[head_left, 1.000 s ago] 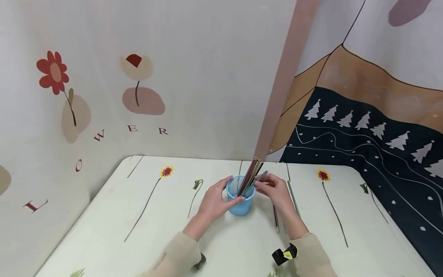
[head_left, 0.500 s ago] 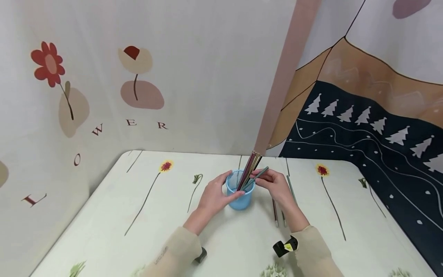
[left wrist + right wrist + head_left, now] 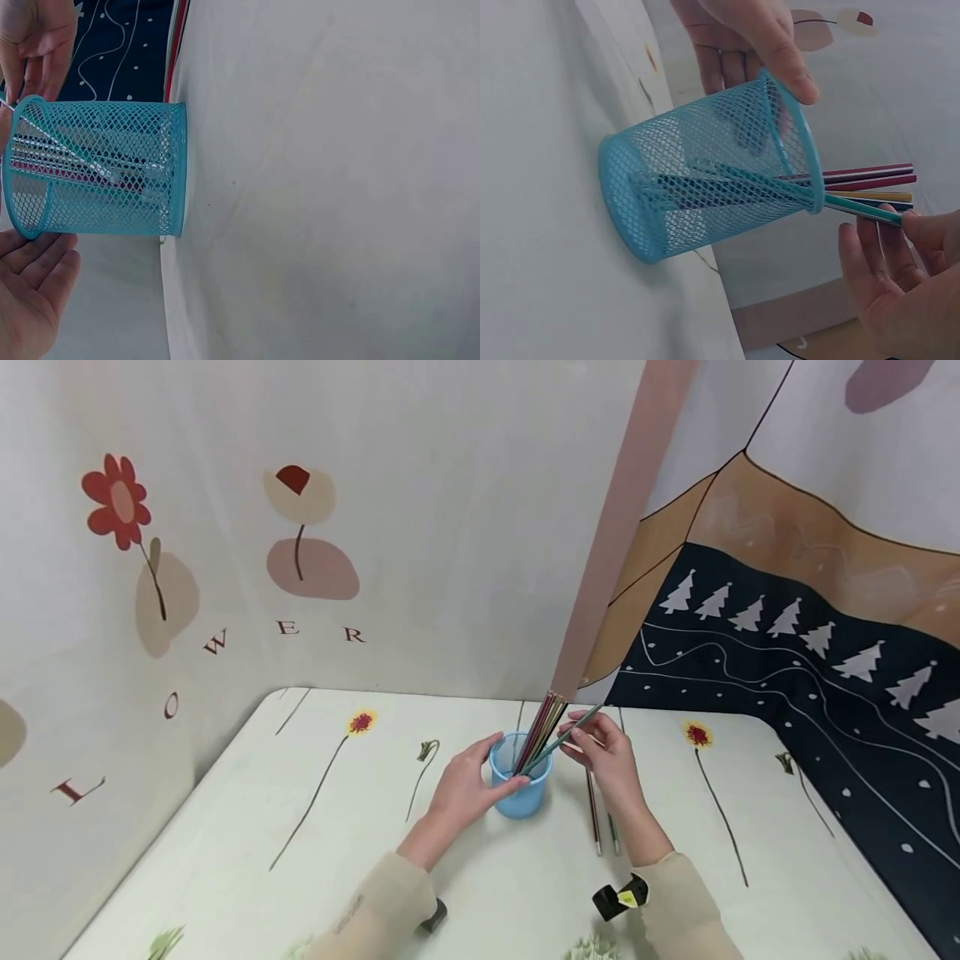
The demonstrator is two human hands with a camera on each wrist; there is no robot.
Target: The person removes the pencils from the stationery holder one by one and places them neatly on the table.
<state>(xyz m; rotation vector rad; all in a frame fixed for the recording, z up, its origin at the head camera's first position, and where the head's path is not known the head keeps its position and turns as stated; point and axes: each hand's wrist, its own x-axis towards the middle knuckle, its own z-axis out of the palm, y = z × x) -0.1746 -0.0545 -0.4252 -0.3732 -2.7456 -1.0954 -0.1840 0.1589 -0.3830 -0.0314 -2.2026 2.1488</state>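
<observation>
Five wall letters (image 3: pixel 215 642) read "LOWER"; right fingers (image 3: pixel 855 262) pinch green pencil (image 3: pixel 859 209), left fingers (image 3: pixel 784 64) hold cup (image 3: pixel 519 802).

Soft light; faint, diffuse shadows

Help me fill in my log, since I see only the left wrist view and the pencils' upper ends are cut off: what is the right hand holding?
Observer: The right wrist view shows the right hand pinching the upper end of a teal pencil.
Operator: I see no thumb on the other side. Where is it?
Observer: The left hand has its thumb at the cup rim.
Operator: Anything lying outside?
Observer: Yes, the head view shows a reddish-brown pencil and a green pencil on the table.
</observation>
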